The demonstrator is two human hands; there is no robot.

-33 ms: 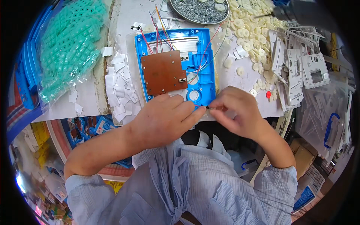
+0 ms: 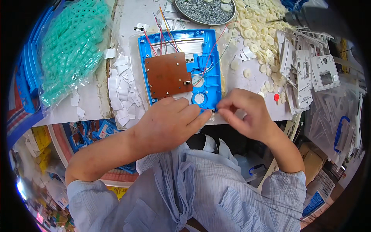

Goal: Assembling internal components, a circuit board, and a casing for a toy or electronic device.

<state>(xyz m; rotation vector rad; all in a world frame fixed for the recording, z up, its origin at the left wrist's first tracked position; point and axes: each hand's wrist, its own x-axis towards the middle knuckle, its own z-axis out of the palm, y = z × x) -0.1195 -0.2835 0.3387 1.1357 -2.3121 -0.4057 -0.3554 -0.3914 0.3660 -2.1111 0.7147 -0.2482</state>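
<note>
In front of me lies a blue plastic casing [image 2: 211,94], with a brown circuit board [image 2: 166,75] resting over its left side and thin coloured wires rising from it. My left hand [image 2: 166,123] is closed over the near edge of the casing, thumb and forefinger pinched at a small black part [image 2: 213,111]. A bit of red wire [image 2: 202,110] shows beside those fingers. From the other side, my right hand [image 2: 247,112] has its thumb and forefinger tips together by the same part. Whatever lies between the right fingertips is too small to make out.
White paper pieces [image 2: 123,91] lie left of the casing, beside a bag of green parts [image 2: 73,50]. A round tray of screws [image 2: 205,11] stands behind. Cream discs [image 2: 255,34] and white plastic panels [image 2: 303,73] cover the right. A dark power tool [image 2: 309,16] hangs upper right.
My right hand has shifted slightly right, its thumb and forefinger edging away from the left fingertips. The dark tool at the upper right has moved a little. My left hand stays in place.
</note>
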